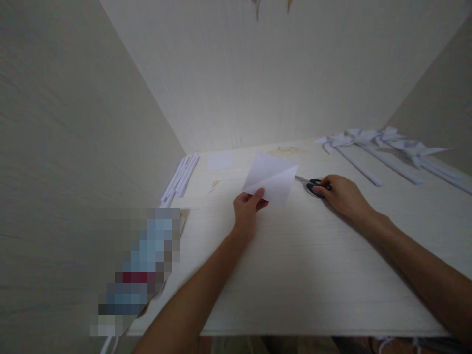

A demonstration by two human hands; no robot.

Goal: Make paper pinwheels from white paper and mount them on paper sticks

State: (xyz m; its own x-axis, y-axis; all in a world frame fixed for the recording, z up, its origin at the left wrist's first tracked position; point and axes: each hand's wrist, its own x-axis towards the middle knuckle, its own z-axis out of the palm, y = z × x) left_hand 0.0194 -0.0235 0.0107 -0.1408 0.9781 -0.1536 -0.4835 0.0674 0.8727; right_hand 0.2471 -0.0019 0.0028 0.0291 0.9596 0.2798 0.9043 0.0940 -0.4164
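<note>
A white square of paper (273, 174) with a diagonal crease is pinched by its near edge between the thumb and fingers of my left hand (249, 206). To its right, my right hand (341, 194) has its fingers closed on the black handles of a pair of scissors (313, 187). The scissors' metal blades point left, their tip close to the paper's right edge. I cannot tell whether the tip touches the paper.
Rolled white paper sticks (180, 174) lie in a bundle at the back left. Another paper square (220, 161) lies near the wall. Paper pinwheel-like pieces on sticks (387, 142) are at the back right. A blurred-out object (147, 260) stands along the left wall.
</note>
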